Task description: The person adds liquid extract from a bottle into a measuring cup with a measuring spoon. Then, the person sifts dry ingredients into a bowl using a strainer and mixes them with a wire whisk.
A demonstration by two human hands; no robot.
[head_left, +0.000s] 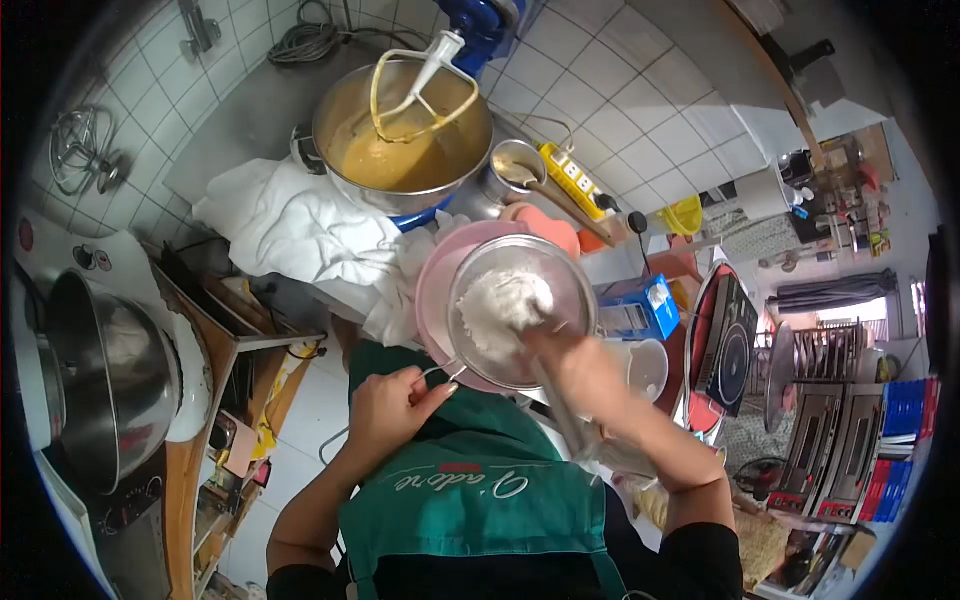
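Observation:
A round metal sieve rests over a pink bowl, with a heap of white powder in its mesh. My left hand is closed, thumb and fingers pinching the sieve's wire handle on the near side. Over the right half of the sieve, my right hand is blurred by motion. Its fingertips reach the powder, but I cannot make out their shape or whether they hold anything. A greyish long shape just below that hand is smeared too.
Behind stands a steel mixing bowl of tan batter, with a coated flat beater raised above. Nearby are a white cloth, a metal cup, a yellow power strip, a blue carton and a clear plastic container.

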